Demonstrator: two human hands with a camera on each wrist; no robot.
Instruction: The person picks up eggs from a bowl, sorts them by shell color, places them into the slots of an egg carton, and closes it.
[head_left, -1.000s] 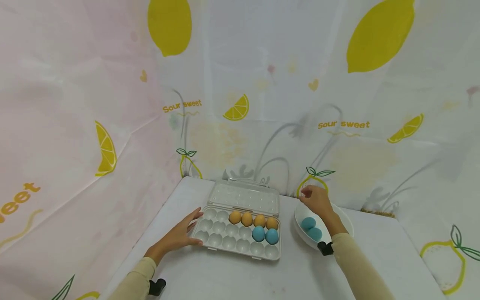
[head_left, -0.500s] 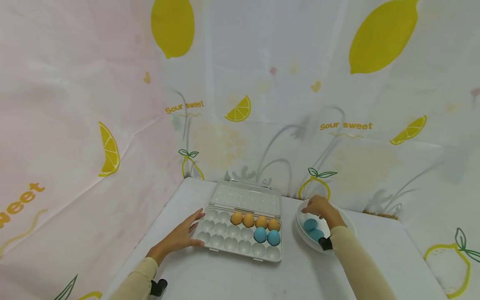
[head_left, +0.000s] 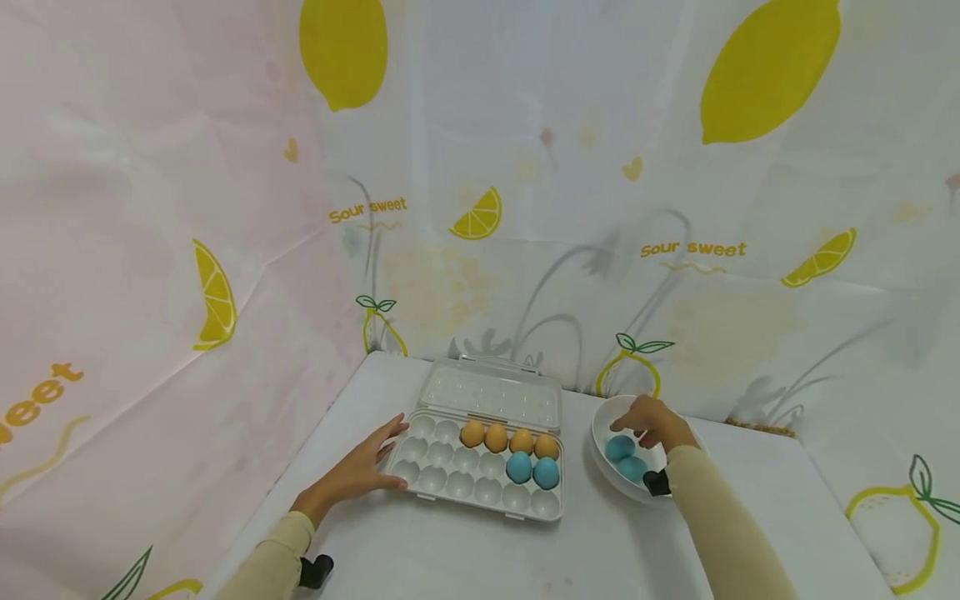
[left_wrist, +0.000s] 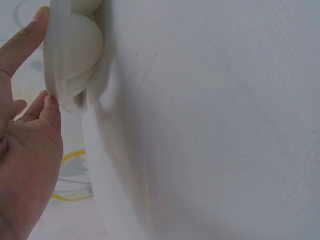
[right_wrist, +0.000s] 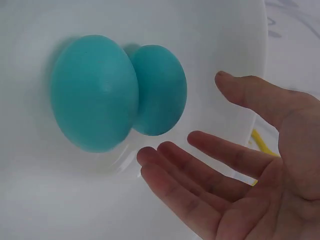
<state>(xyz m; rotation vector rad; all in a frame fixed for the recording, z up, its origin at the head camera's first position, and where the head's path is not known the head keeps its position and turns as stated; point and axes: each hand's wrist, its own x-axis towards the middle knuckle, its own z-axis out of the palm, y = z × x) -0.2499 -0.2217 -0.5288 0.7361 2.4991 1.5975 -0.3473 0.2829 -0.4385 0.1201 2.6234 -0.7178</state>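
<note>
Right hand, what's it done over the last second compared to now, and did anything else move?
The right hand dropped from above the white bowl's far rim into it, open fingers reaching the two blue eggs, gripping nothing. The left hand stayed at the egg tray; its eggs unchanged.

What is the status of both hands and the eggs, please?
Left hand steadies egg tray. Right hand open over bowl, two blue eggs untouched. Nothing blocking.

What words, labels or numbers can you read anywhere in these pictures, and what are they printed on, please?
"Sour sweet" on the lemon-print backdrop, back left.
"Sour sweet" again on it, back right.
"weet", cut off at the picture's left edge, on its left panel.
No text is legible on the egg tray or bowl.
</note>
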